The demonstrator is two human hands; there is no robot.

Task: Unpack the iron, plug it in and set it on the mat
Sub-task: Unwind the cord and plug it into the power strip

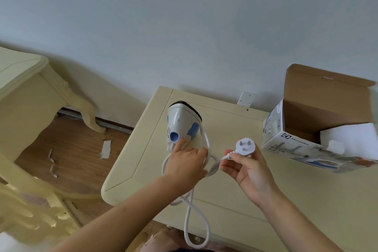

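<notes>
Cord point(196, 229) loops off the table point(235, 194) (open box point(319, 116) right).

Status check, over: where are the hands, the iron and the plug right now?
Left hand on cord beside iron. Right hand pinching plug, unplugged. Iron out of box, on table. No mat visible.

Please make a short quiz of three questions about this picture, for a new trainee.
1. True or false: the plug is already in a wall socket.
2. Which hand rests on the iron? A) left hand B) right hand
3. Fill in: the box on the table stands ____ (open/closed).

Key
1. False; the right hand holds it in the air.
2. A
3. open
</notes>
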